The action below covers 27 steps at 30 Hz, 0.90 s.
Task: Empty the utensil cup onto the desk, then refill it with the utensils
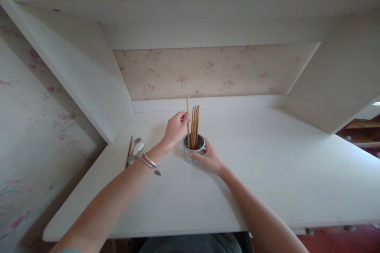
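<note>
A small perforated metal holder [191, 157] stands on the white desk [267, 174] with several wooden chopsticks [195, 126] upright in it. My left hand [175, 127], with bangles on the wrist, pinches one chopstick [187, 106] that stands taller than the rest, its lower end at the holder's rim. My right hand [210, 158] wraps around the holder's right side and steadies it.
Metal spoons [137, 147] and a single chopstick [130, 149] lie on the desk's left part, near the side panel. White shelves and a floral back wall [208, 71] enclose the desk. A red wooden floor shows at the lower right.
</note>
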### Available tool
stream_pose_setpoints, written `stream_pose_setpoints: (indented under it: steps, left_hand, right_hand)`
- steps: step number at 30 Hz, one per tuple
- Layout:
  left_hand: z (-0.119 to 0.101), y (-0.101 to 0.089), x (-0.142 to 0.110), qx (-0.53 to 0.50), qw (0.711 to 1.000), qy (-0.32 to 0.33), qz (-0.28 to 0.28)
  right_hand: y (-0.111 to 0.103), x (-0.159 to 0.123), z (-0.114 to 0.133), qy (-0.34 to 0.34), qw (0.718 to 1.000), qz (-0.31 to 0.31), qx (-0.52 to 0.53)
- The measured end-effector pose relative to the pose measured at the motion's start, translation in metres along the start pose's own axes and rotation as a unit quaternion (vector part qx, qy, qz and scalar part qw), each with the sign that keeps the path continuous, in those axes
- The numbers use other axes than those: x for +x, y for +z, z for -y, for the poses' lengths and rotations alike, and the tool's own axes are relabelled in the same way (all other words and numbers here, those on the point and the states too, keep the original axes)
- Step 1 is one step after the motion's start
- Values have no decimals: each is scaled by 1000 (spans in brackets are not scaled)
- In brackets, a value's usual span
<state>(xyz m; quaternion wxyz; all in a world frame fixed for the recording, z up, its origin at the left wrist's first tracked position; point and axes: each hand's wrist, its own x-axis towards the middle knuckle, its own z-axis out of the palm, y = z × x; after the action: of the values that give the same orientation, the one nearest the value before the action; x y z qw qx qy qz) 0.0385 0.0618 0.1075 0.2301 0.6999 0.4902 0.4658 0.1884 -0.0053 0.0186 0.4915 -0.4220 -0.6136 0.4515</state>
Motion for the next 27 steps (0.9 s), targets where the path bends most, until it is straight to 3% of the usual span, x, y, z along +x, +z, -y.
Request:
stream_pose_setpoints:
  steps: [5, 17, 22, 27]
  left_hand:
    - [19, 9, -18, 51, 998, -6, 45]
    - [25, 7, -26, 53, 994, 18, 91]
    - [24, 8, -45, -73, 993, -25, 94]
    - [21, 10, -75, -262, 945, -109, 165]
  right_hand:
    - [-1, 0, -1, -5, 1000, -1, -15]
    - [0, 0, -2, -6, 1000, -5, -16]
    - [-1, 0, -1, -5, 1000, 0, -4]
    - [-2, -1, 1, 4, 1000, 18, -12]
